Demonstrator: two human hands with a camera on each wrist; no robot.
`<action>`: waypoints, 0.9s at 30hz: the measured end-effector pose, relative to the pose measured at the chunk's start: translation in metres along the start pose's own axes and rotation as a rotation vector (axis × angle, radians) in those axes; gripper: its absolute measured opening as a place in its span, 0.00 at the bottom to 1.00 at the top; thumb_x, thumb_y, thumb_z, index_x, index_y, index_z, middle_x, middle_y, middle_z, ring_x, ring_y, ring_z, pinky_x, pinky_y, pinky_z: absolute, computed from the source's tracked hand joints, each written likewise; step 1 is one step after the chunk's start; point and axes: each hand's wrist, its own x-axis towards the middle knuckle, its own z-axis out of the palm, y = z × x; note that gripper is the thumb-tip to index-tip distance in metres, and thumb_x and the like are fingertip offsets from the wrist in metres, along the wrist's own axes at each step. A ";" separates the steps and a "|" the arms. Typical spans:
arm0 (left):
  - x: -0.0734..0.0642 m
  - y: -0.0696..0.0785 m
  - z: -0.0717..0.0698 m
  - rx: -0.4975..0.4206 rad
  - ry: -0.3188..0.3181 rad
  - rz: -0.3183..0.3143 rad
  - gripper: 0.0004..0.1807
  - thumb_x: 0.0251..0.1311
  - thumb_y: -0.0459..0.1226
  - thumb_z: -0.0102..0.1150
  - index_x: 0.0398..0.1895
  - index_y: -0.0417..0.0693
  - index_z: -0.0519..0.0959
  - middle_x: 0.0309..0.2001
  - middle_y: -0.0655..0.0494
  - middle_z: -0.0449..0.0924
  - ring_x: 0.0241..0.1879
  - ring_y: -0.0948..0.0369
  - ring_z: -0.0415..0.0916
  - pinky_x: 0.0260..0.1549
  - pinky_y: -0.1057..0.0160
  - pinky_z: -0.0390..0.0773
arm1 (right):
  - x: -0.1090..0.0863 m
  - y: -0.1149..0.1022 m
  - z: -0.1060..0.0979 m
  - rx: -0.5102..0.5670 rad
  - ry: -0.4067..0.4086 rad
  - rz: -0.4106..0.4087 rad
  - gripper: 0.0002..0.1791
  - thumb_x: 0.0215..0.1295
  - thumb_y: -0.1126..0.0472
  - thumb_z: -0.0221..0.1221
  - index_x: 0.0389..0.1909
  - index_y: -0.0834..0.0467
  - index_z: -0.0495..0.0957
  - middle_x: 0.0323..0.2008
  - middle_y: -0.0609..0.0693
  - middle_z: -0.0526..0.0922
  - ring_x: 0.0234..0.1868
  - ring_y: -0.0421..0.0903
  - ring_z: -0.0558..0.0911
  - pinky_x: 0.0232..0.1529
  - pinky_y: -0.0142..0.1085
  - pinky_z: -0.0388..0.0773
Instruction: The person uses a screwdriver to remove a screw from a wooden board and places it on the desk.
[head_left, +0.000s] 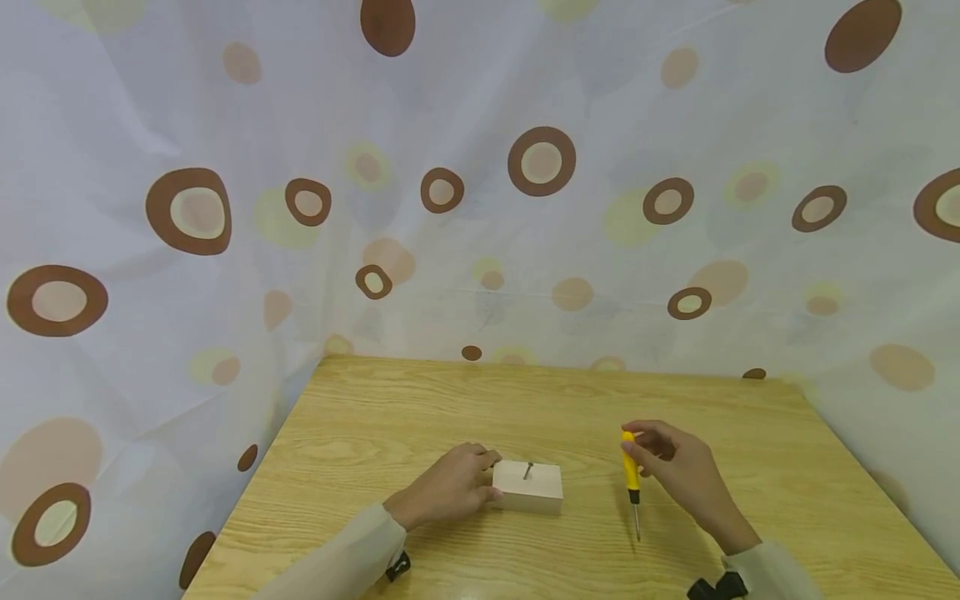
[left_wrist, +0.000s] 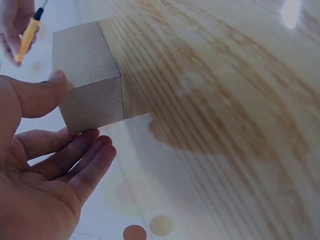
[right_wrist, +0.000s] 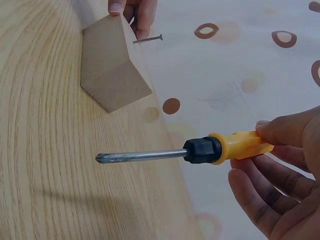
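Note:
A pale wooden block [head_left: 534, 500] lies on the table, a screw [head_left: 528, 470] standing out of its top face at a slight tilt. My left hand [head_left: 448, 489] grips the block's left end, thumb on the near side and fingers at the far side. To the right of the block, my right hand [head_left: 686, 475] pinches a screwdriver [head_left: 632, 471] by its yellow handle. Its metal shaft points down, apart from the block and the screw. In the right wrist view the screwdriver's cross-shaped tip [right_wrist: 102, 158] and the screw's threads [right_wrist: 145, 40] show plainly.
The wood-grain table [head_left: 420, 400] reaches back to a white curtain [head_left: 480, 242] with brown and yellow dots. The curtain also hangs along the left and right sides. Dark straps [head_left: 717, 587] sit on both wrists over light sleeves.

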 end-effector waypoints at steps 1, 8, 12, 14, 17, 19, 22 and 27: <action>0.000 0.000 0.000 0.001 0.000 -0.001 0.29 0.70 0.48 0.64 0.66 0.38 0.77 0.63 0.49 0.79 0.63 0.55 0.75 0.62 0.57 0.76 | 0.000 0.001 0.000 0.008 -0.002 0.005 0.20 0.71 0.50 0.66 0.58 0.55 0.82 0.41 0.52 0.87 0.31 0.45 0.85 0.34 0.41 0.86; -0.001 -0.001 0.002 0.008 0.002 0.007 0.30 0.70 0.48 0.64 0.66 0.38 0.77 0.63 0.49 0.79 0.63 0.55 0.75 0.61 0.56 0.77 | -0.002 0.012 0.002 0.045 -0.016 0.038 0.20 0.71 0.51 0.66 0.58 0.56 0.82 0.41 0.53 0.87 0.32 0.46 0.85 0.35 0.44 0.87; 0.000 -0.002 0.003 0.025 0.005 0.019 0.30 0.70 0.49 0.64 0.66 0.38 0.77 0.63 0.49 0.79 0.63 0.54 0.75 0.61 0.56 0.77 | -0.003 0.017 0.002 0.043 -0.018 0.055 0.21 0.71 0.51 0.66 0.58 0.57 0.81 0.40 0.53 0.87 0.32 0.46 0.84 0.35 0.44 0.87; 0.000 -0.002 0.003 0.024 0.005 0.016 0.30 0.70 0.49 0.64 0.66 0.38 0.77 0.63 0.49 0.79 0.62 0.54 0.76 0.61 0.56 0.77 | -0.003 0.019 0.003 0.041 -0.018 0.056 0.20 0.71 0.51 0.66 0.58 0.57 0.81 0.40 0.53 0.87 0.32 0.45 0.84 0.34 0.44 0.87; 0.000 -0.003 0.003 0.014 0.003 0.008 0.30 0.70 0.49 0.64 0.67 0.39 0.76 0.63 0.49 0.79 0.62 0.54 0.76 0.60 0.57 0.78 | -0.003 0.022 0.004 0.041 -0.019 0.056 0.20 0.71 0.52 0.66 0.58 0.58 0.81 0.40 0.54 0.86 0.32 0.45 0.85 0.34 0.44 0.87; 0.000 -0.003 0.003 0.006 0.003 0.006 0.30 0.70 0.49 0.64 0.67 0.39 0.76 0.62 0.49 0.79 0.62 0.54 0.76 0.60 0.57 0.78 | -0.003 0.025 0.004 0.041 -0.020 0.057 0.20 0.71 0.52 0.66 0.58 0.58 0.81 0.40 0.54 0.86 0.32 0.45 0.85 0.34 0.44 0.87; 0.000 -0.003 0.004 0.004 0.006 0.003 0.30 0.69 0.49 0.65 0.67 0.39 0.77 0.62 0.49 0.79 0.62 0.54 0.76 0.59 0.57 0.78 | -0.003 0.029 0.004 0.037 -0.025 0.062 0.21 0.71 0.52 0.66 0.58 0.59 0.81 0.40 0.55 0.86 0.32 0.45 0.85 0.34 0.43 0.87; 0.000 -0.002 0.004 0.008 0.019 0.009 0.30 0.70 0.48 0.65 0.66 0.37 0.76 0.62 0.49 0.79 0.62 0.54 0.76 0.60 0.57 0.78 | -0.001 0.034 0.005 0.034 -0.035 0.082 0.24 0.71 0.50 0.66 0.60 0.61 0.80 0.40 0.55 0.86 0.33 0.45 0.85 0.34 0.43 0.87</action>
